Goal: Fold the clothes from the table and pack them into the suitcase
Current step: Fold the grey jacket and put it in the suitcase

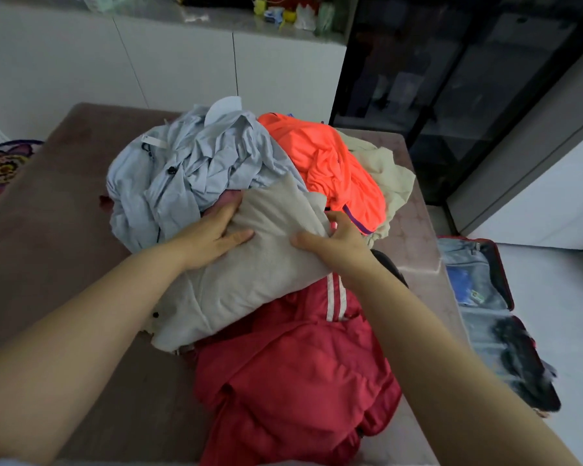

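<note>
A heap of clothes lies on the brown table (48, 237). On top in the middle is a beige-grey garment (249, 280). My left hand (209, 237) grips its left side, fingers tucked under the far edge and thumb on top. My right hand (334, 240) holds its right edge, thumb on top and fingers curled behind the cloth. Under it, nearest me, lies a red jacket (293, 381) with white stripes. Behind are a crumpled light blue shirt (189, 169), a bright orange top (330, 166) and a cream garment (387, 176). The open suitcase (485, 297) lies on the floor at the right.
White cabinets (182, 62) with a cluttered counter stand behind the table. A dark glass-fronted cabinet (451, 79) fills the back right. A patterned round rug (4, 169) lies on the floor at the left. The suitcase holds pale blue lining and some dark items.
</note>
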`<action>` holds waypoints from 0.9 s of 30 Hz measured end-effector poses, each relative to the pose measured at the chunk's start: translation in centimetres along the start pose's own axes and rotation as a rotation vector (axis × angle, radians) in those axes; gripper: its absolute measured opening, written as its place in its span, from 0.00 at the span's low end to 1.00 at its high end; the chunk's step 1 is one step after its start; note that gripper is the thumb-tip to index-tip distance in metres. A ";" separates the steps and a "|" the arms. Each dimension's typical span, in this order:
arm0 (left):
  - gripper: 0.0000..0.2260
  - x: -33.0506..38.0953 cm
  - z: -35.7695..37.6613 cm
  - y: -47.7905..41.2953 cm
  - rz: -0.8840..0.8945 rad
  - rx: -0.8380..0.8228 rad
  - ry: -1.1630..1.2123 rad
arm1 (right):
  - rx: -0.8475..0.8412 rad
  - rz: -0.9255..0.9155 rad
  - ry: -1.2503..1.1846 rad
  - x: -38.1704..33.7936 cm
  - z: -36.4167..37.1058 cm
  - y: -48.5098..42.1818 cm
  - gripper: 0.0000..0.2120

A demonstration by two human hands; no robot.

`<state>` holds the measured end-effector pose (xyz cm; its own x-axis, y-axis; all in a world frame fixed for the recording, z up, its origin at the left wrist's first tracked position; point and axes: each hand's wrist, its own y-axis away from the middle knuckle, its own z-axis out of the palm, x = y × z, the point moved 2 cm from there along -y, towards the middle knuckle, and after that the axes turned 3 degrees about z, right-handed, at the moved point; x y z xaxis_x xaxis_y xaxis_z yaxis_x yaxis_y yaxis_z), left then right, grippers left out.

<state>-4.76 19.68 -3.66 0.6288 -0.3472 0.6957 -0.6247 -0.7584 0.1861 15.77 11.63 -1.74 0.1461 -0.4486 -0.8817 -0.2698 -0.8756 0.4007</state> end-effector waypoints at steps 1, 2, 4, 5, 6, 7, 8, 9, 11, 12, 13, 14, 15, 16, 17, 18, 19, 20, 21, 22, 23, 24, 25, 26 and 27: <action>0.43 1.5 -1.4 0.1 0.002 -0.005 0.006 | 0.008 -0.025 -0.049 -0.5 -0.8 0.8 0.32; 0.45 3.3 -2.8 0.0 -0.002 -0.018 -0.006 | 0.007 -0.052 -0.109 -1.1 -1.7 1.7 0.31; 0.51 7.9 -5.1 0.3 0.025 -0.084 -0.057 | -0.035 -0.142 -0.256 -2.2 -4.4 3.7 0.29; 0.52 10.3 -5.6 0.4 0.047 -0.121 -0.054 | -0.059 -0.203 -0.320 -2.8 -6.0 4.8 0.25; 0.49 13.0 -5.7 0.7 0.073 -0.160 -0.004 | -0.076 -0.268 -0.364 -3.3 -7.7 6.0 0.20; 0.43 15.2 -5.1 1.1 0.113 -0.198 0.064 | -0.083 -0.331 -0.383 -3.7 -9.7 7.2 0.16; 0.39 16.9 -4.2 1.7 0.185 -0.226 0.127 | -0.083 -0.384 -0.387 -3.9 -11.6 8.4 0.15; 0.38 18.7 -3.0 1.9 0.233 -0.245 0.202 | -0.079 -0.429 -0.376 -3.8 -13.6 9.7 0.16; 0.40 21.4 0.8 0.9 0.216 -0.322 0.414 | -0.042 -0.459 -0.336 -2.8 -17.7 11.8 0.18; 0.37 22.2 3.2 0.1 0.191 -0.379 0.527 | -0.012 -0.446 -0.314 -1.8 -19.8 12.6 0.19; 0.34 23.1 5.7 -0.8 0.169 -0.426 0.592 | 0.023 -0.425 -0.294 -0.5 -22.0 13.5 0.18; 0.32 24.5 8.4 -1.7 0.158 -0.452 0.603 | 0.063 -0.400 -0.279 1.0 -24.4 14.3 0.17; 0.32 25.9 11.1 -2.5 0.142 -0.452 0.595 | 0.107 -0.363 -0.268 2.8 -26.8 15.2 0.16; 0.34 27.6 13.9 -3.3 0.139 -0.444 0.571 | 0.152 -0.316 -0.270 5.0 -29.4 16.0 0.16; 0.33 29.5 16.6 -3.9 0.128 -0.424 0.528 | 0.207 -0.261 -0.292 7.3 -31.9 16.7 0.18; 0.30 31.3 19.5 -4.5 0.107 -0.393 0.484 | 0.282 -0.206 -0.327 9.9 -34.3 17.3 0.21; 0.25 33.2 22.4 -5.1 0.064 -0.376 0.453 | 0.374 -0.143 -0.375 12.8 -36.6 17.8 0.25; 0.21 34.9 25.5 -5.7 0.018 -0.378 0.431 | 0.464 -0.074 -0.439 15.8 -38.8 18.4 0.28; 0.17 36.6 28.5 -6.2 -0.019 -0.374 0.435 | 0.519 0.007 -0.514 18.6 -40.5 19.0 0.32; 0.14 38.2 31.5 -6.6 -0.035 -0.361 0.460 | 0.518 0.092 -0.584 21.4 -42.0 19.6 0.36; 0.12 39.6 34.5 -6.9 -0.045 -0.339 0.513 | 0.472 0.173 -0.636 23.8 -43.2 20.3 0.38; 0.11 40.5 36.9 -7.2 -0.056 -0.307 0.582 | 0.406 0.229 -0.662 25.8 -43.8 20.8 0.38; 0.11 41.5 39.4 -7.5 -0.081 -0.272 0.652 | 0.342 0.260 -0.687 27.7 -44.4 21.6 0.37; 0.11 42.4 41.2 -7.7 -0.125 -0.233 0.722 | 0.285 0.265 -0.710 29.3 -44.8 22.1 0.36; 0.11 42.9 42.8 -8.0 -0.174 -0.202 0.772 | 0.244 0.260 -0.722 30.5 -45.1 22.5 0.36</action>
<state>47.01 -12.77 -5.04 0.2740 0.3002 0.9137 -0.6652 -0.6269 0.4055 57.02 -29.84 -8.34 -0.5789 -0.3327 -0.7444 -0.4233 -0.6577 0.6231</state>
